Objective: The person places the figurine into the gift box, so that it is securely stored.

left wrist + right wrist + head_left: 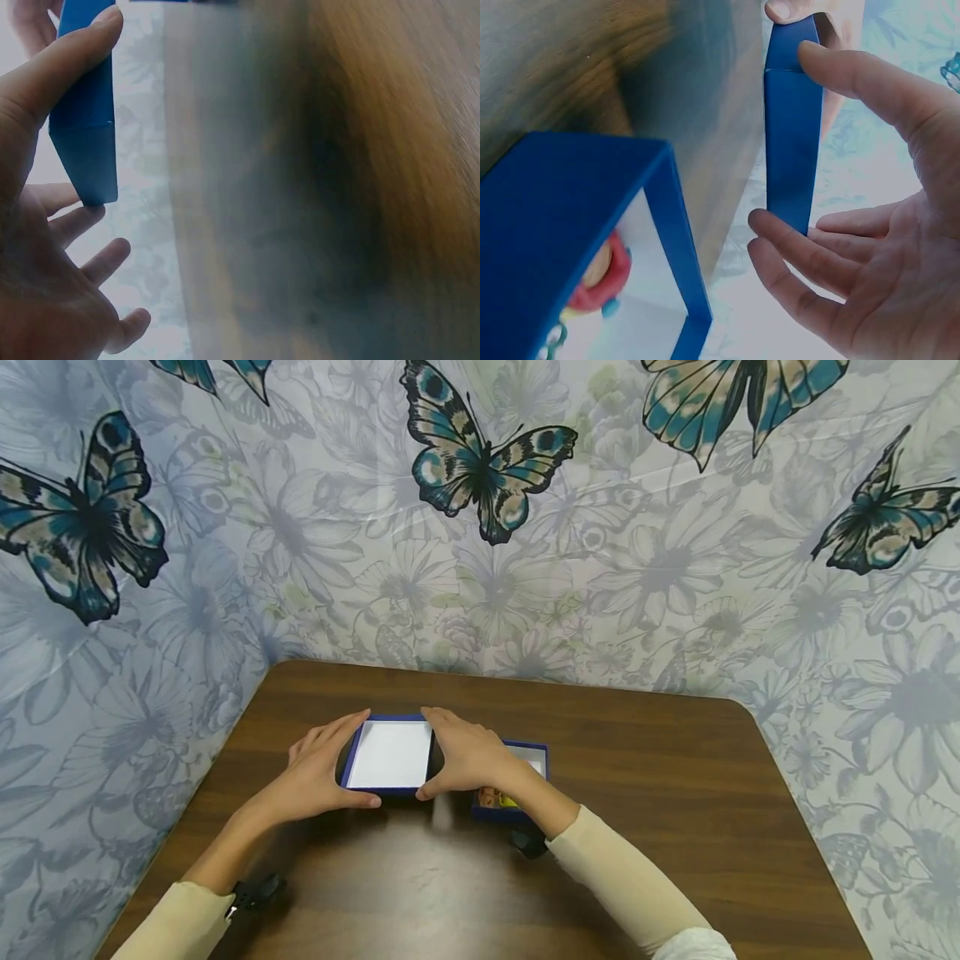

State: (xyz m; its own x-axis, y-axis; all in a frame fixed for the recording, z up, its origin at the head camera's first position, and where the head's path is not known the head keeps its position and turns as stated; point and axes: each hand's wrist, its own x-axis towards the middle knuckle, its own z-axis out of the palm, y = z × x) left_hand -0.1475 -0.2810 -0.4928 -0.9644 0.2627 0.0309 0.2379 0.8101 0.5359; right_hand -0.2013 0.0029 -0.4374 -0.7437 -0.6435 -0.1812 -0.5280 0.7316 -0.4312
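Between both hands is a shallow blue box lid with a white inside facing up. My left hand grips its left side, thumb at the near edge and fingertips at the far corner. In the left wrist view, the two lowest fingers spread free of the lid. At the opposite side my right hand pinches the lid between thumb and fingers. Partly hidden behind the right wrist, an open blue box stands on the table. Inside this box shows a small red, rounded thing against the white lining.
The brown wooden table has rounded far corners. Behind it hangs a butterfly-and-flower patterned cloth. Dark wrist devices sit under each forearm, one by the left sleeve and one near the box.
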